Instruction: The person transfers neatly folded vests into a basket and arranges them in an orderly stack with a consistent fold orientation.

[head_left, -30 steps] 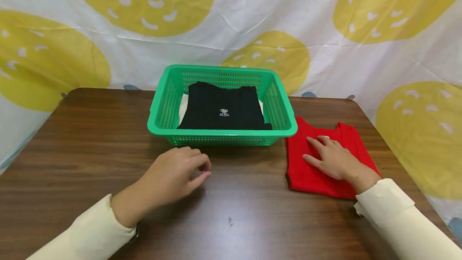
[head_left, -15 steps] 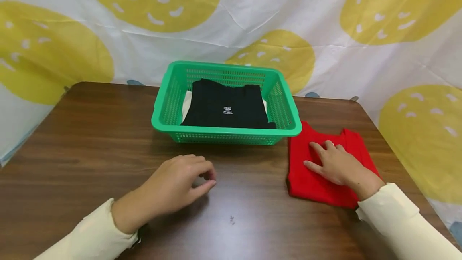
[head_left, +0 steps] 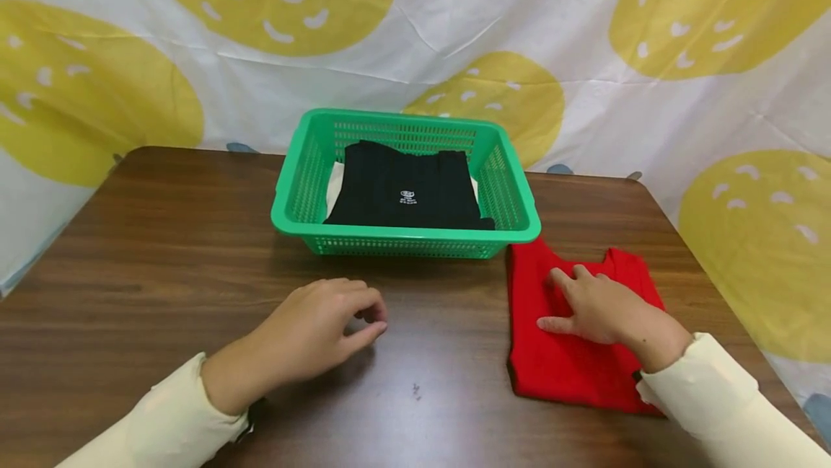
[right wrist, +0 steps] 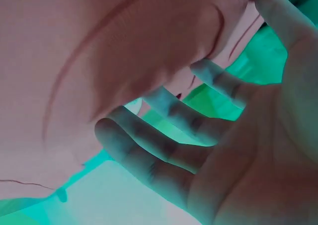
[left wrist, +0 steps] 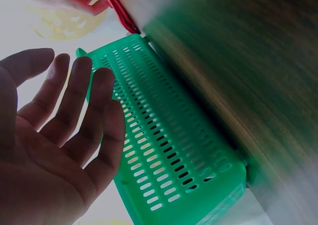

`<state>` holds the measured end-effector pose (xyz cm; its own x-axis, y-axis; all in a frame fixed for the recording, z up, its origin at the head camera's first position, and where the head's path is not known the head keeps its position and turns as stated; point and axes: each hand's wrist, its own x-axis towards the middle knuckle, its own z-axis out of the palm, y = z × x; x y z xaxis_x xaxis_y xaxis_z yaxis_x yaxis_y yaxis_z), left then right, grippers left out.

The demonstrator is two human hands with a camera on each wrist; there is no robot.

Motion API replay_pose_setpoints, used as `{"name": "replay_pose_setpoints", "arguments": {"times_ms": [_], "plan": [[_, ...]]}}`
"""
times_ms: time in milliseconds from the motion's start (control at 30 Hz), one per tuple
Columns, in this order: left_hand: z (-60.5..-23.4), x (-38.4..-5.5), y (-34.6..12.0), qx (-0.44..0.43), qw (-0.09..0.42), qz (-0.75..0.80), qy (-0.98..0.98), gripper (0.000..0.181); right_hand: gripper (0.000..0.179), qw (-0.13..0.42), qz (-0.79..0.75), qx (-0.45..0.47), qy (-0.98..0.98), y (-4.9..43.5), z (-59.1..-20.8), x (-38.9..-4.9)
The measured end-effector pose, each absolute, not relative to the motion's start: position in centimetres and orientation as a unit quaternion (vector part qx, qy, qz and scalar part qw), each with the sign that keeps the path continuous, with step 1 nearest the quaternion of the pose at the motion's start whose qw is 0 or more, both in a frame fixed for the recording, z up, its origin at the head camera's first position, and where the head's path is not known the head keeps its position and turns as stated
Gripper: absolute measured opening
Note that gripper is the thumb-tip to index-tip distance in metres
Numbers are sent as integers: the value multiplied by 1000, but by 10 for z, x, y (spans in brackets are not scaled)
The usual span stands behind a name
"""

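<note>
A folded red shirt (head_left: pixel 565 371) lies on the table at the right, its far left corner close by the green basket (head_left: pixel 402 233). My right hand (head_left: pixel 607 311) rests on its upper part, fingers spread and slightly bent, fingertips pressing into the cloth. In the right wrist view the fingertips touch the shirt (right wrist: pixel 124 51), which looks pinkish there. My left hand (head_left: pixel 324 324) hovers low in front of the basket, holding nothing; the left wrist view shows its fingers (left wrist: pixel 74 96) loosely curved. Inside the basket lies a folded black shirt (head_left: pixel 409 183) with a small white print.
Cream cloth (head_left: pixel 335 187) shows under the black shirt in the basket. The brown wooden table (head_left: pixel 162 273) ends at the back against a white sheet (head_left: pixel 584 122) with large yellow shapes.
The red shirt has slid toward me and slightly left, under my right hand, which has moved the same way. My left hand stays nearly still. The head view has shifted slightly.
</note>
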<state>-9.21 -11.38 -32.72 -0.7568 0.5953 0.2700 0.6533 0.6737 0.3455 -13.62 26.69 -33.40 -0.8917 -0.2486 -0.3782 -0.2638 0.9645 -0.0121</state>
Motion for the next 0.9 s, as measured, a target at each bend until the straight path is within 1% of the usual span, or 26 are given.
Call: {"name": "replay_pose_setpoints", "arguments": {"times_ms": [300, 433, 700, 900], "plan": [[-327, -93, -114, -345, 58, -208, -913, 10, 87, 191, 44, -167, 966, 243, -330, -120], [-328, -93, -115, -348, 53, -206, -913, 10, 85, 180, 53, -184, 965, 232, -328, -116], [-329, -94, -114, -336, 33, -201, -920, 10, 84, 153, 73, -221, 960, 211, -326, -116], [-330, -94, -114, -334, 17, -201, -921, 9, 84, 156, 85, -243, 954, 191, -326, -116]]}}
